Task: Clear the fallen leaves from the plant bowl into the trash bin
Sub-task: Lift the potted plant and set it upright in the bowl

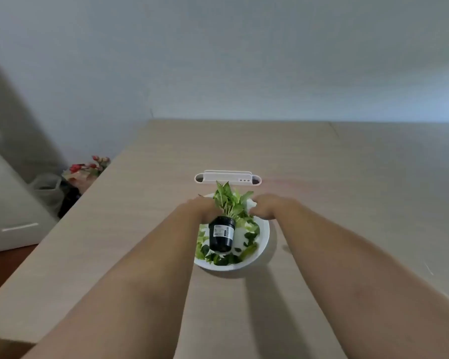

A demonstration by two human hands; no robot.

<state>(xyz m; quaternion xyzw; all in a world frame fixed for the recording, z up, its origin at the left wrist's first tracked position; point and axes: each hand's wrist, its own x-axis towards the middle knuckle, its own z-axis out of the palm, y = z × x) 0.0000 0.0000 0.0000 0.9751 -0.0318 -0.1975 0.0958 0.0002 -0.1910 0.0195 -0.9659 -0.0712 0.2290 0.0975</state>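
Observation:
A white bowl (264, 244) stands on the table in front of me, with loose green leaves (250, 238) scattered inside it. A small black plant pot (221, 235) with a leafy green plant (228, 196) leans tilted over the bowl. My left hand (202, 210) grips the pot at its top edge, beside the stems. My right hand (268, 207) curls its fingers over the bowl's far right rim. A bag-lined trash bin (47, 189) stands on the floor to the left of the table.
A white oblong holder (227, 177) lies on the beige table (347, 193) just behind the bowl. Red and pink flowers (87, 168) sit on the floor next to the bin. A white cabinet (8, 224) stands at the far left.

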